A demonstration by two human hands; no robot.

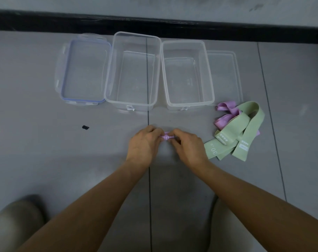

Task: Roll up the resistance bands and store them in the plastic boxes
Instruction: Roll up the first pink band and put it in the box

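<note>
Rolled band: I see a small lilac roll [166, 138], smooth rubbery strip wound tight, just below the big clear box [132, 70].
L hand [144, 144]: fingers closed, pinching roll's left end.
R hand [188, 147]: fingers closed on roll's right end.
Boxes: big one rectangular, clear plastic, empty; smaller box [188, 74] touching its right side.
Lids: blue-sealed lid [82, 70] left of big box.
Loose bands: flat woven green [245, 130] over lilac [227, 113], lower right of big box.
</note>
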